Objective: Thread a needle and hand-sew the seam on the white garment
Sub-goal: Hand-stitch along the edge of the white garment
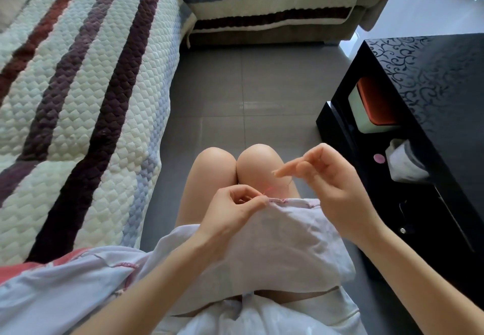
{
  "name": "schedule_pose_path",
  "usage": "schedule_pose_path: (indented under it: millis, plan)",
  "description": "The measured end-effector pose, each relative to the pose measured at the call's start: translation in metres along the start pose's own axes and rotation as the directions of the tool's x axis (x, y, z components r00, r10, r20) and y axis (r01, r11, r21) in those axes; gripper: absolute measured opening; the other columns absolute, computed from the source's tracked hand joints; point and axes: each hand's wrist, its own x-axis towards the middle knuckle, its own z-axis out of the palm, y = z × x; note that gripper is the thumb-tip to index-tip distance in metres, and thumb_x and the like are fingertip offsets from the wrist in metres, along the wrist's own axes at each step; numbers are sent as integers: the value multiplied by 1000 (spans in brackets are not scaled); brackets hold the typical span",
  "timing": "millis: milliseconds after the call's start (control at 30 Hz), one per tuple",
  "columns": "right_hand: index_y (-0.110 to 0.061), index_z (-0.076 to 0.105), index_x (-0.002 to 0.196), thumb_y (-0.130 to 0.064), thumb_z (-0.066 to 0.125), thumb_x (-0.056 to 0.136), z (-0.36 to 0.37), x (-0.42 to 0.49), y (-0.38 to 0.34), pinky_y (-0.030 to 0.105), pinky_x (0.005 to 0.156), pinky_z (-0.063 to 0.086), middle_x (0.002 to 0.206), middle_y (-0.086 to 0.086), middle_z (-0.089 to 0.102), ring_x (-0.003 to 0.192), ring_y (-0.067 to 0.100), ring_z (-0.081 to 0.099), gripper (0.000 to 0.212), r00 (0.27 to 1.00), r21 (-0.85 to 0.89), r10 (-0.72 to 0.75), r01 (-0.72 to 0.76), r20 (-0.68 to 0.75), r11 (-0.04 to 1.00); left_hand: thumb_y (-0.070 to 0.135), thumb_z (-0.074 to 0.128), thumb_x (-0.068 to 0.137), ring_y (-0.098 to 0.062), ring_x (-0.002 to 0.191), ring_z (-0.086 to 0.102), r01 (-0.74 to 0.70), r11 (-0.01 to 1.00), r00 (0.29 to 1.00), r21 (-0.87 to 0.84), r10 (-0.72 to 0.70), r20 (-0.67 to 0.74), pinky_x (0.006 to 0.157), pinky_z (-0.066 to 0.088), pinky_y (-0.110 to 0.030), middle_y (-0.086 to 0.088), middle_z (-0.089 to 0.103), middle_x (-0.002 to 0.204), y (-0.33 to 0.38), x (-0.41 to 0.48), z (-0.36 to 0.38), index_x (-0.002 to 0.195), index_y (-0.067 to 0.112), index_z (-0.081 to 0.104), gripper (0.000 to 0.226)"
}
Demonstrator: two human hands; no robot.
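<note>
While the soft white fabric garment [275,243] lies draped over your lap, its pink-stitched hem edge [301,201] crosses your thighs just short of the knees. (a) Your left hand [230,211] pinches that edge between curled thumb and forefinger, at the seam's left end. (b) Your right hand [327,180] hovers above the cloth and apart from it. Its fingertips [279,173] are drawn narrow, apparently closed on the upper end of a fine pink thread [271,190] that loops up from the hem; the needle is too thin to make out. Expect the cloth to be light, limp and prone to bunching, so hold it taut with 2 fingers just beside the stitch. The thread will likely tangle or snap if jerked; draw it steadily. Grip any needle by its shaft, not its point.
</note>
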Motion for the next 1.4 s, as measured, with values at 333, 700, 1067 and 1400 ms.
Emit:
schedule_pose_path:
  millis: [333,700,1067,1400]
  plan:
    - [-10,56,85,-39,69,78,-22,3,0,27,52,47,52,0,46,47,16,44,32,980,311,193,-199,52,929,6,59,87,-4,51,42,219,935,975,-280,-217,39,51,32,-16,5,50,56,15,19,-4,49,18,66,41]
    - [-20,53,85,-19,46,88,-9,12,11,27,59,35,66,-3,44,61,13,38,8,996,-191,84,-79,18,978,28,70,64,-6,65,48,-102,982,937,-160,149,315,67,34,-23,6,57,64,78,12,-34,56,22,64,11]
    - [-23,41,113,-9,51,89,13,2,3,29,59,35,69,2,42,61,16,35,30,964,-47,-59,74,259,996,18,59,82,5,52,52,-150,984,934,-99,174,312,56,38,-6,15,58,52,84,9,-28,75,8,63,13]
    - [-19,70,80,-16,65,84,-10,23,-16,24,75,51,81,0,70,80,16,67,7,989,-181,-146,145,7,973,53,77,70,-5,83,64,-79,950,956,303,-13,293,86,49,-29,6,71,87,27,28,-29,94,18,69,43]
